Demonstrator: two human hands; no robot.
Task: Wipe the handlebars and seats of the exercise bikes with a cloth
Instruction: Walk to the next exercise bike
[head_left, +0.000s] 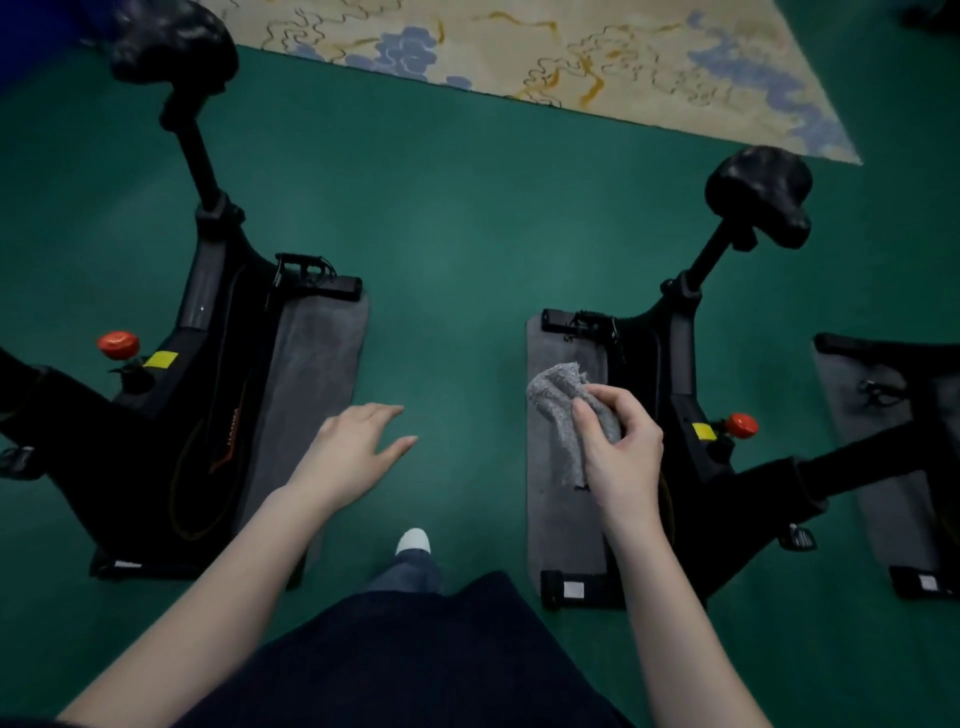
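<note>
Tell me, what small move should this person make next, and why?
Probably carry the right hand, which grips the grey cloth, up and right to the nearer bike's seat. The cloth hangs between the two bikes, touching neither, and the left hand is open and empty.

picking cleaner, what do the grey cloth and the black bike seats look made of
Crumpled grey cloth in the right hand: soft nubby fabric, probably microfibre or terry. Black bike seats: padded, slightly glossy cover, likely vinyl or synthetic leather; too dim for certainty.
</note>
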